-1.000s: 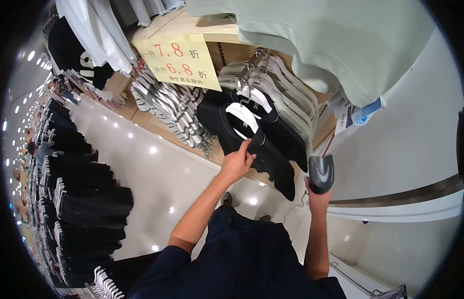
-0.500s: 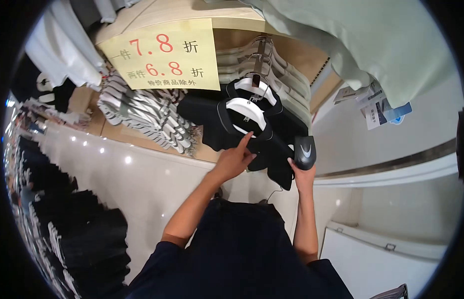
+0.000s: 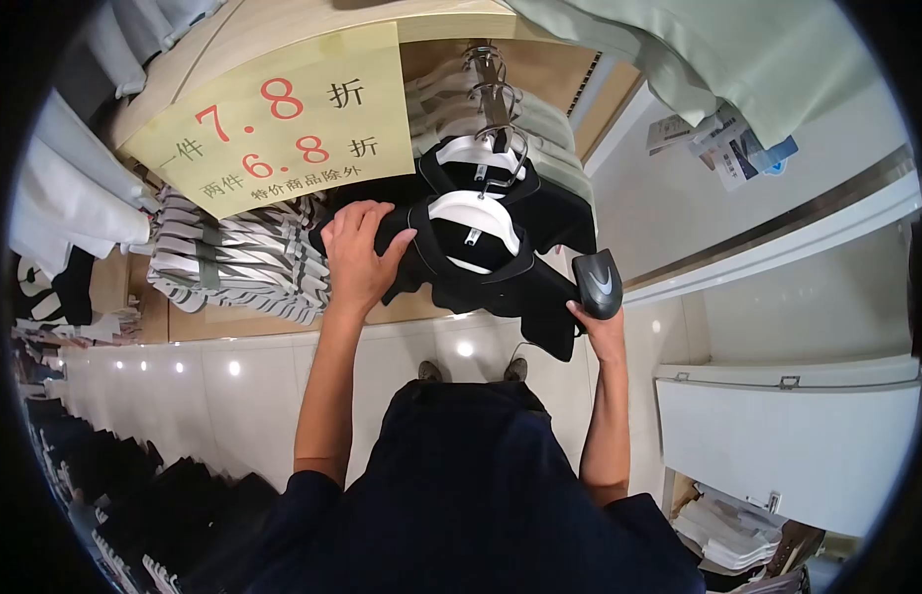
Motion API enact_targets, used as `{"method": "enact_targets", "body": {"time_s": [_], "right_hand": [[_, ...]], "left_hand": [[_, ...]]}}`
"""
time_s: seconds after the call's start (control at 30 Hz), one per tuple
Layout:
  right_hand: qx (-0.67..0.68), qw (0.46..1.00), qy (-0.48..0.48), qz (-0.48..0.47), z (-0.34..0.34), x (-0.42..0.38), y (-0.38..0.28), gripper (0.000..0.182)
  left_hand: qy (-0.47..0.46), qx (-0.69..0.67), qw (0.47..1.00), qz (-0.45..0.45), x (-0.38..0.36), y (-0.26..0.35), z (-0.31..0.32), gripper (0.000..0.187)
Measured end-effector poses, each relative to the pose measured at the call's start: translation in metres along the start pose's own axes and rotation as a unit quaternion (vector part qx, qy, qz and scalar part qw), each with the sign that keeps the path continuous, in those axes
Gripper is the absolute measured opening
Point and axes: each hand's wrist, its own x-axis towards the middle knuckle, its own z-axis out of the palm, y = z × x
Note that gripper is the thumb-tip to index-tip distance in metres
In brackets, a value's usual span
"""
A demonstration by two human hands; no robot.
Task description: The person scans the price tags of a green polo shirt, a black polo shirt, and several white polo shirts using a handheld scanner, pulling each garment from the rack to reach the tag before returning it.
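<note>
A black collared shirt (image 3: 506, 284) hangs on a white hanger (image 3: 478, 211) at the front of the rail. My left hand (image 3: 357, 259) lies on the shirt's left shoulder, its fingers bent over the fabric and the thumb beside the collar. My right hand (image 3: 605, 332) is closed around the handle of a dark handheld barcode scanner (image 3: 598, 284), just right of the shirt's other side. Most of the handle is hidden by the hand. Right behind hangs a second black shirt (image 3: 560, 193) on its own white hanger.
A yellow discount sign (image 3: 283, 124) juts out at upper left over striped garments (image 3: 233, 262). Pale green shirts (image 3: 550, 114) hang farther back on the metal rail (image 3: 493, 99). White drawers (image 3: 788, 426) stand at right; dark clothing (image 3: 184, 505) fills the lower left.
My left hand has moved left from the front shirt's collar opening to its shoulder, and its pointing finger is now bent. The scanner stays in my right hand. The view has shifted.
</note>
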Motion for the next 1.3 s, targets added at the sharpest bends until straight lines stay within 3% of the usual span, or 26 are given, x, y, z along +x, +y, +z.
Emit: {"method": "enact_targets", "body": {"time_s": [0.13,0.37,0.57,1.07,1.3], "right_hand": [[-0.019,1.0,0.0,0.011,-0.013,0.001,0.006,0.036],[-0.015,0.999,0.006,0.028,-0.026,0.021,-0.001,0.029],[-0.149,0.975,0.005,-0.167,-0.018,0.044,-0.013,0.028],[-0.118,0.976,0.004,-0.183,-0.004,0.089,0.007,0.031],[-0.113,0.982,0.006,-0.153,0.0,0.08,0.005,0.036]], "left_hand": [[-0.008,0.049,0.999,0.007,-0.007,0.003,0.01,0.037],[-0.011,0.009,1.0,-0.013,-0.015,0.02,0.011,0.044],[-0.02,0.002,0.999,-0.031,-0.005,0.049,0.019,0.053],[0.024,0.062,0.994,-0.09,0.007,0.06,0.053,0.04],[-0.028,0.002,0.996,-0.081,0.004,0.065,0.034,0.052]]}}
